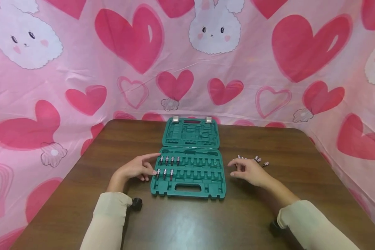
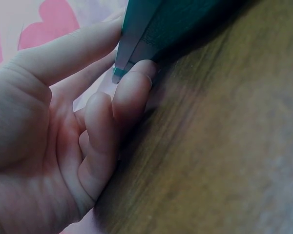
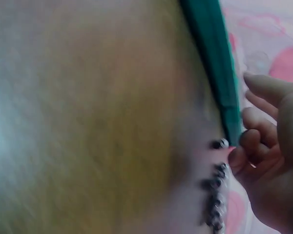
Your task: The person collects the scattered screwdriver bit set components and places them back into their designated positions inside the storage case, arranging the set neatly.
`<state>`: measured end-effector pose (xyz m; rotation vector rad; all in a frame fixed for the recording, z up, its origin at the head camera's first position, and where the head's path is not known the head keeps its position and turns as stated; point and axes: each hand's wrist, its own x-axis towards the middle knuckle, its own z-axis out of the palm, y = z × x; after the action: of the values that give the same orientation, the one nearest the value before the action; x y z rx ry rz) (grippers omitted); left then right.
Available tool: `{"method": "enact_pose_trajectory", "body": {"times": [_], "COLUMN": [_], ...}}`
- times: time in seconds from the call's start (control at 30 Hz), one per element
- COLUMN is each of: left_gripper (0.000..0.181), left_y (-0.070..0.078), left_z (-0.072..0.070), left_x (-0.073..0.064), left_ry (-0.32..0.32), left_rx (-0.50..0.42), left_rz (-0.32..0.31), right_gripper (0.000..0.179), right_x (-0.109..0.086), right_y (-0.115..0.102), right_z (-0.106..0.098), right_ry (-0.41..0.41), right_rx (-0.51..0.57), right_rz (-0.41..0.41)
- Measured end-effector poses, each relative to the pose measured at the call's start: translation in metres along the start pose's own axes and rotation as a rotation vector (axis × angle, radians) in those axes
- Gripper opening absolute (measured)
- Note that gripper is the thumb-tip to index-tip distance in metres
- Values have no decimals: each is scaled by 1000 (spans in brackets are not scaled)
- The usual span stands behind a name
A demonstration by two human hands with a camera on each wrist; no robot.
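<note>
A green plastic tool case (image 1: 188, 187) lies unfolded on the table, its lid toward the back. Upright in slots at the left of its base are several socket bits (image 1: 167, 160) in the rear row and three more (image 1: 165, 174) in the front row. My left hand (image 1: 136, 168) rests along the case's left side, index finger stretched to the rear and thumb on the edge; the left wrist view shows other fingers (image 2: 100, 122) bent beside it. Between the case and several loose socket bits (image 1: 257, 159), my right hand (image 1: 249, 171) hovers with loosely bent, empty fingers.
The brown wooden table (image 1: 187, 222) has rounded far corners. A pink cloth (image 1: 187, 66) with hearts and rabbits hangs behind and at both sides. More loose bits (image 3: 217, 195) lie in a cluster below the right hand.
</note>
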<state>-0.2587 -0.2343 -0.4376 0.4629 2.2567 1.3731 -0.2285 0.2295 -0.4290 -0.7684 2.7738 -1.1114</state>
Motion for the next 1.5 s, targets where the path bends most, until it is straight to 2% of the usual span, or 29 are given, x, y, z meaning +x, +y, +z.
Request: {"method": "enact_pose_trajectory", "body": {"times": [0.4, 0.83, 1.07, 1.5], "left_gripper": [77, 76, 76, 76], "left_y": [0, 1, 2, 3], "left_z": [1, 1, 1, 1], "left_x": [1, 1, 0, -1], "left_ry": [-10, 1, 6, 3], "left_rx": [-2, -5, -6, -9], "left_rz": [21, -10, -17, -24], "right_gripper": [36, 42, 40, 42], "right_x": [-14, -28, -33, -39], "right_y": [15, 34, 46, 60], "right_z": [-33, -54, -58, -57], "right_ry": [-76, -132, -112, -91], "right_rx": [-16, 44, 82, 47], "right_rz": [41, 38, 6, 66]}}
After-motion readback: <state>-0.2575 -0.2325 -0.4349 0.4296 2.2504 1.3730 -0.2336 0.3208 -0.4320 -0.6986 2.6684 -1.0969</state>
